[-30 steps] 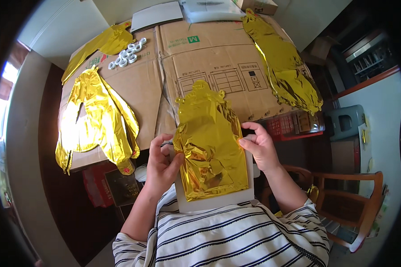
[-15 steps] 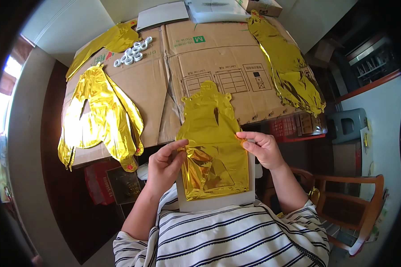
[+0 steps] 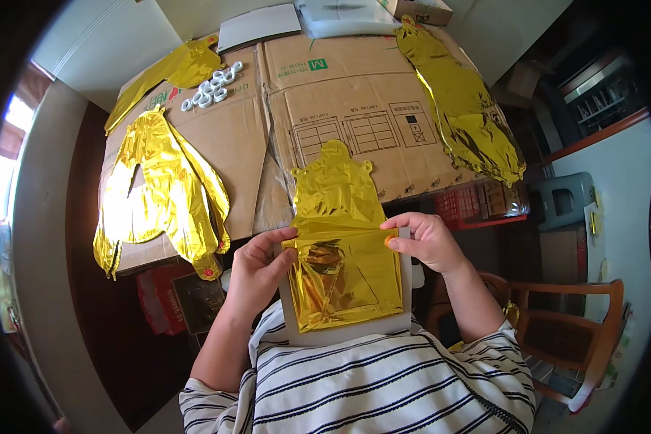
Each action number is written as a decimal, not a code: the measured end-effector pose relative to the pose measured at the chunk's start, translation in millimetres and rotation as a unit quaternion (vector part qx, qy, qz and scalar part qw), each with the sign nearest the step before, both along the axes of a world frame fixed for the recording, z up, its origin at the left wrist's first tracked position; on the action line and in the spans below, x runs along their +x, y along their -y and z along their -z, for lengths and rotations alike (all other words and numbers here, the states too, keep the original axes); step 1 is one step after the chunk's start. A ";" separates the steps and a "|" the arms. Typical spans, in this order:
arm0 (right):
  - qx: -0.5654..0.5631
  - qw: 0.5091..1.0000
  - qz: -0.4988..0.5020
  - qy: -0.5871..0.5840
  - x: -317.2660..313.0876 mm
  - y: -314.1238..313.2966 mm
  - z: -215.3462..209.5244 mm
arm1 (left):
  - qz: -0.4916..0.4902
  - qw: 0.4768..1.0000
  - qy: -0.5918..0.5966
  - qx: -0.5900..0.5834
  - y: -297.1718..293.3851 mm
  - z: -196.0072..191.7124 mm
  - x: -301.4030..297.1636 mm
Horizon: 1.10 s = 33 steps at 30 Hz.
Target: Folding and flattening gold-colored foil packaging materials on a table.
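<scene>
A flat gold foil balloon (image 3: 338, 192) lies in front of me, its lower part over a pale board (image 3: 347, 335) against my body. Its upper end, with small looped tabs, rests on the cardboard. My left hand (image 3: 259, 267) is closed on the balloon's left edge in a pinch between thumb and fingers. Opposite it, my right hand (image 3: 428, 244) pinches the right edge at about the same height. A small orange patch shows at the right thumb tip; I cannot tell what it is. Between the hands the foil is drawn into a crosswise crease.
Flattened cardboard (image 3: 267, 108) covers the table. More gold foil balloons lie at the near left (image 3: 155, 188), far left (image 3: 170, 72) and right (image 3: 459, 101). Several small white rolls (image 3: 213, 88) sit at the left. A wooden chair (image 3: 568, 340) and a grey stool (image 3: 563, 202) stand at the right.
My left hand has closed on the balloon's left edge. Both hands have drawn the foil taut with a crosswise crease, and its upper end has slid slightly toward me.
</scene>
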State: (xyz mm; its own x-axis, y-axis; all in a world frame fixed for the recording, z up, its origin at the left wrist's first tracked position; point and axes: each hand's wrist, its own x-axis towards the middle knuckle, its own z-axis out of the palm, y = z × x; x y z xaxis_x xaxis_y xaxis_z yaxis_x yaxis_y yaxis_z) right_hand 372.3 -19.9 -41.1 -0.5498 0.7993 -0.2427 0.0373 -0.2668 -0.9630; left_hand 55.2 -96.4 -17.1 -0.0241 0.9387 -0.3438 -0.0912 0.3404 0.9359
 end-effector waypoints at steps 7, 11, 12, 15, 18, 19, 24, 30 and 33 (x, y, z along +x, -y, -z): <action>-0.003 1.000 0.004 0.014 -3.5 1.1 -4.2 | 0.023 0.999 -0.023 -0.025 -2.6 -5.3 -4.0; -0.002 1.000 0.010 0.021 -4.6 1.7 -7.6 | 0.025 0.999 -0.018 -0.020 -4.1 -10.4 -1.6; 0.003 1.000 0.008 0.030 -3.8 1.6 -7.6 | 0.026 0.999 -0.018 -0.017 -4.2 -10.4 -1.4; 0.005 0.999 0.007 0.038 -1.5 1.7 -9.4 | 0.047 0.998 -0.024 -0.025 -3.9 -9.8 -5.4; -0.022 1.000 0.012 0.012 -1.4 3.8 -16.3 | 0.054 0.998 -0.006 -0.025 -3.9 -5.5 -7.8; -0.030 0.999 0.013 0.006 -0.8 4.3 -16.7 | 0.054 0.998 0.005 -0.023 -3.6 -3.4 -8.9; -0.007 1.000 0.018 -0.006 -5.9 5.1 -19.3 | 0.056 0.997 0.038 -0.043 -3.5 0.6 -14.0; -0.014 0.999 -0.013 0.045 -1.1 1.7 -22.2 | 0.042 0.993 0.062 -0.091 -5.4 -11.2 -14.9; -0.011 0.999 -0.005 0.047 -1.8 3.4 -19.8 | 0.060 0.995 0.044 -0.066 -5.1 -9.5 -16.5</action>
